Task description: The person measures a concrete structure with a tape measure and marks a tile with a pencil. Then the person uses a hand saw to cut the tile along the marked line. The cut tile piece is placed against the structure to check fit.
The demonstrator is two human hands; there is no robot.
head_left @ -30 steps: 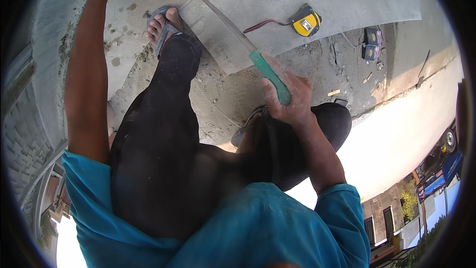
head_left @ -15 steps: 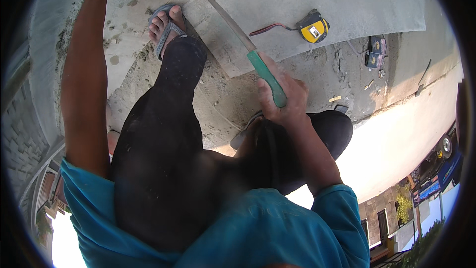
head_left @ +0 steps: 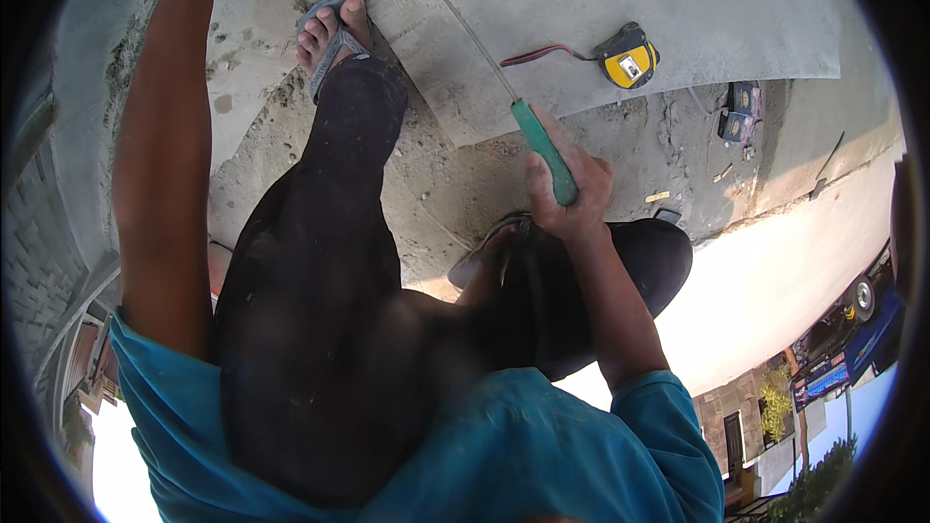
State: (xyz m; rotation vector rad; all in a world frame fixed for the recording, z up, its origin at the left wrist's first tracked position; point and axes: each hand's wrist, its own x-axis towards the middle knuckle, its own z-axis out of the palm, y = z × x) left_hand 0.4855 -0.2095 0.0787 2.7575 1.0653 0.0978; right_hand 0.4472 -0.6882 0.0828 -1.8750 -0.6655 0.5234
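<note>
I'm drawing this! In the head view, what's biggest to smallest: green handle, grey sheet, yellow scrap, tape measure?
1. Grey sheet
2. Tape measure and green handle: too close to rank; the handle is longer but slimmer
3. Yellow scrap

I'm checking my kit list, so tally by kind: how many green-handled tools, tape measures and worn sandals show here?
Green-handled tool, in the right hand: 1
Tape measure, yellow and black: 1
Sandals, on the feet: 2
Total: 4
</note>
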